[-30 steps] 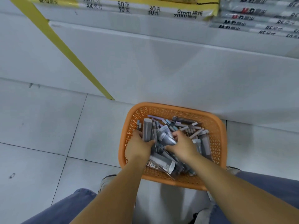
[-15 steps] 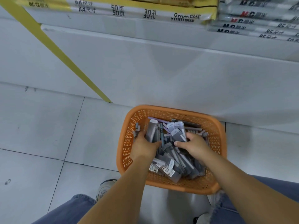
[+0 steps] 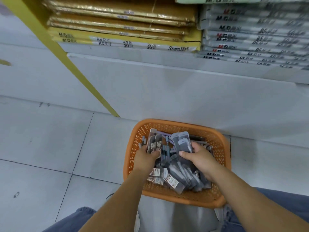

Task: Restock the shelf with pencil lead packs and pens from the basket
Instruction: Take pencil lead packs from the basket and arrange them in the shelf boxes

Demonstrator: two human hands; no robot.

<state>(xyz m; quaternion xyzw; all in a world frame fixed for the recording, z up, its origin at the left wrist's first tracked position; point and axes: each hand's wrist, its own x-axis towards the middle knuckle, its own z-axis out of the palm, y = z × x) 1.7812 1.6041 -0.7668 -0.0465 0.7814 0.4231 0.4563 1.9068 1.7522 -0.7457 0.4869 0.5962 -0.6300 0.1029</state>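
The left hand [image 3: 145, 158] and right hand [image 3: 202, 162] have risen higher over the orange basket [image 3: 223, 158].
The white shelf [image 3: 150, 59], stacked with paper pads [image 3: 120, 19], stands just behind the basket, which is heaped with loose lead packs [image 3: 173, 180] and pens [image 3: 165, 150]. The left hand grips the left bundle [image 3: 154, 142] by the left rim; the right hand clamps the right bundle [image 3: 182, 142] near the far rim.

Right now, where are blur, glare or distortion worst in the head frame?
Head view: motion blur smears the grey stacks at upper right and the right rim of the basket; glare streaks the gold-wrapped stacks; the wide lens slightly bows the shelf edge; the left hand, right hand and their pencil lead packs read fairly crisp.
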